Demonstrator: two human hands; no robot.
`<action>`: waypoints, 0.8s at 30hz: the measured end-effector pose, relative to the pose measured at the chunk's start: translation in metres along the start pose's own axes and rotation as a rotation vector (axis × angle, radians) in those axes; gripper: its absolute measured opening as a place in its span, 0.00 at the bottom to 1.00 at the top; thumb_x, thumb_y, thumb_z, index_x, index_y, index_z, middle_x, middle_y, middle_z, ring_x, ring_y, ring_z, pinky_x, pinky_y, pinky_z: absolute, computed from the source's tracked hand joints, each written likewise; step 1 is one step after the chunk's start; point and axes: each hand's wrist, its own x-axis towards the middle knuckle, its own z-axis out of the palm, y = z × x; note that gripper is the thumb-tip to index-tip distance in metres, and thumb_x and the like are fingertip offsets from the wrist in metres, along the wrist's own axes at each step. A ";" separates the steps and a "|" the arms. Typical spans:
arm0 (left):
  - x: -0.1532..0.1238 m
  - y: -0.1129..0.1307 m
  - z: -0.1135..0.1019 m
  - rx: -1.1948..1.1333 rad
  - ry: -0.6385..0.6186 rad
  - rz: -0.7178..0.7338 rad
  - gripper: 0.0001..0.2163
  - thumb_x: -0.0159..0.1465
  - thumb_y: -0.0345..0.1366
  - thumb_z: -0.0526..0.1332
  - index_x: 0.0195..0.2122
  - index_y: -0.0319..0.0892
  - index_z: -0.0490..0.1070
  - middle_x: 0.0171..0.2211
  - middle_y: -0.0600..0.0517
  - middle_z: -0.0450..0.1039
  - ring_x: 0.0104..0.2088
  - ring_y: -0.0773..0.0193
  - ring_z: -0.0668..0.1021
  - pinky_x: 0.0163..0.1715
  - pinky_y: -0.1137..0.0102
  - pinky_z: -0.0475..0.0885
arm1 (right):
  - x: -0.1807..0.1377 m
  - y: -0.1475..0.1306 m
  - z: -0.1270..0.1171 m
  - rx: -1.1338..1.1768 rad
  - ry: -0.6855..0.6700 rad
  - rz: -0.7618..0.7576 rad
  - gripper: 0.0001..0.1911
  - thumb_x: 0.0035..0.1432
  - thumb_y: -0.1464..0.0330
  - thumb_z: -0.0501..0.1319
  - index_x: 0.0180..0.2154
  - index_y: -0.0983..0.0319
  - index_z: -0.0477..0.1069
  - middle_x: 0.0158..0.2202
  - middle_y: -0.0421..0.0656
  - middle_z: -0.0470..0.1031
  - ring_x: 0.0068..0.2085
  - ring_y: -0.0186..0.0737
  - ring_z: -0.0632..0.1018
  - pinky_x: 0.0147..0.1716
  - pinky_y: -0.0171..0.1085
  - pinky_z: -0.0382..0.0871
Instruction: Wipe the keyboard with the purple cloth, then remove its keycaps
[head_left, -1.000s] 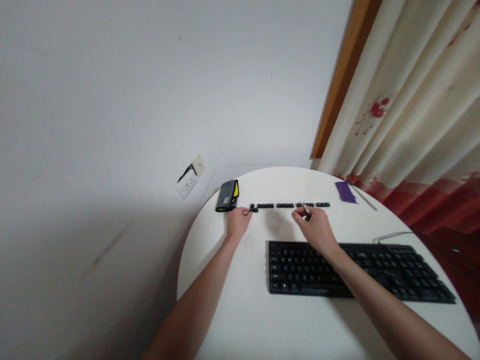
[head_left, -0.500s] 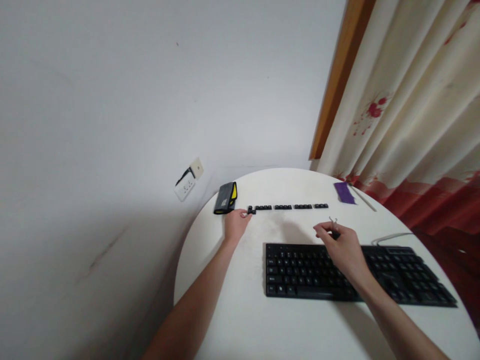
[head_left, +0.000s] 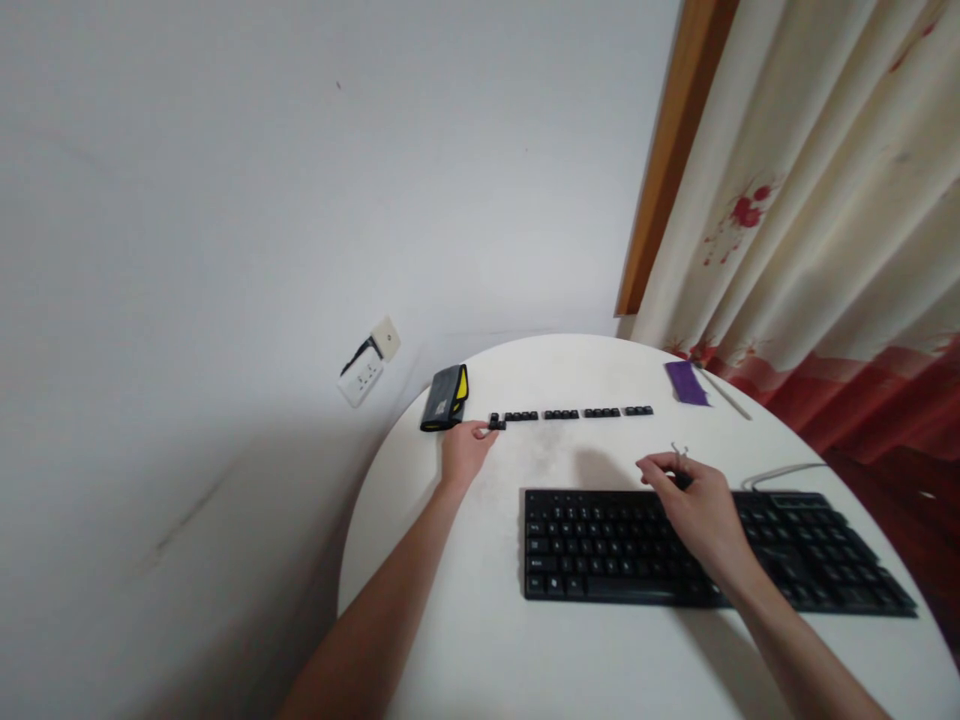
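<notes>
A black keyboard [head_left: 622, 550] lies across the near half of a round white table [head_left: 480, 620]. Beyond it, several loose black keycaps [head_left: 570, 413] lie in a row. My left hand [head_left: 463, 452] rests at the row's left end, fingers curled, its fingertips touching the end keycap [head_left: 495, 423]. My right hand [head_left: 694, 500] hovers over the keyboard's upper edge, pinched round a thin wire keycap puller [head_left: 679, 455] whose prongs stick up above the fingers.
A dark grey and yellow pouch [head_left: 444, 397] lies at the table's far left edge. A purple piece [head_left: 686, 382] and a thin stick [head_left: 724, 395] lie at the far right. The keyboard cable [head_left: 780, 470] runs off right. A wall socket [head_left: 360, 375] and curtains [head_left: 825, 230] stand behind.
My right hand has drawn back from the keycap row to the keyboard's top edge, carrying the wire tool. My left hand has stayed at the row's left end.
</notes>
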 end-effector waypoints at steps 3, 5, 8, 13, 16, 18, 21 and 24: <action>0.000 -0.001 0.001 -0.003 -0.002 0.001 0.11 0.57 0.40 0.68 0.40 0.41 0.81 0.28 0.51 0.79 0.31 0.61 0.80 0.31 0.72 0.67 | 0.000 0.000 0.000 -0.007 -0.004 0.008 0.14 0.55 0.59 0.62 0.29 0.63 0.77 0.28 0.44 0.79 0.32 0.44 0.77 0.36 0.38 0.67; 0.000 -0.001 0.001 -0.003 -0.003 -0.003 0.11 0.57 0.39 0.68 0.39 0.41 0.81 0.28 0.51 0.79 0.30 0.61 0.80 0.30 0.72 0.67 | 0.000 0.000 -0.001 -0.009 -0.003 0.014 0.14 0.55 0.58 0.62 0.29 0.63 0.77 0.28 0.44 0.79 0.32 0.44 0.77 0.36 0.38 0.67; 0.001 -0.001 0.002 -0.006 -0.004 -0.006 0.11 0.57 0.39 0.68 0.39 0.41 0.81 0.28 0.51 0.79 0.30 0.61 0.80 0.30 0.72 0.67 | 0.000 -0.001 -0.002 -0.001 0.008 0.021 0.14 0.55 0.58 0.62 0.29 0.63 0.77 0.28 0.44 0.80 0.33 0.45 0.77 0.38 0.39 0.67; -0.001 0.001 0.001 -0.010 0.002 -0.007 0.12 0.57 0.39 0.69 0.40 0.40 0.80 0.28 0.51 0.78 0.31 0.61 0.79 0.33 0.72 0.68 | -0.001 0.001 -0.002 0.038 0.040 0.019 0.16 0.58 0.57 0.60 0.28 0.62 0.76 0.32 0.45 0.81 0.37 0.46 0.78 0.42 0.39 0.67; -0.002 0.002 0.000 -0.014 0.003 -0.014 0.12 0.57 0.38 0.69 0.40 0.39 0.79 0.29 0.51 0.78 0.31 0.61 0.79 0.33 0.71 0.69 | -0.002 0.004 0.000 0.070 0.024 0.015 0.21 0.62 0.55 0.55 0.29 0.63 0.76 0.29 0.46 0.79 0.35 0.45 0.78 0.40 0.40 0.68; -0.003 0.002 -0.001 -0.020 -0.001 -0.022 0.12 0.57 0.38 0.69 0.40 0.39 0.79 0.29 0.51 0.78 0.31 0.61 0.79 0.33 0.71 0.69 | -0.002 0.005 0.004 0.057 -0.012 -0.011 0.22 0.63 0.55 0.54 0.28 0.62 0.76 0.29 0.46 0.79 0.36 0.46 0.79 0.41 0.40 0.68; -0.003 0.002 -0.001 -0.031 -0.011 -0.027 0.11 0.57 0.38 0.69 0.40 0.39 0.80 0.29 0.50 0.79 0.31 0.61 0.79 0.34 0.71 0.70 | -0.002 -0.002 0.017 -0.007 -0.118 -0.087 0.19 0.62 0.57 0.55 0.26 0.61 0.74 0.35 0.48 0.81 0.42 0.49 0.79 0.46 0.41 0.68; -0.003 0.001 -0.002 -0.048 -0.016 -0.026 0.11 0.57 0.37 0.69 0.40 0.39 0.80 0.29 0.50 0.79 0.32 0.60 0.80 0.36 0.70 0.71 | -0.001 -0.015 0.035 -0.042 -0.248 -0.160 0.18 0.63 0.59 0.54 0.30 0.61 0.76 0.37 0.49 0.81 0.42 0.49 0.79 0.45 0.42 0.68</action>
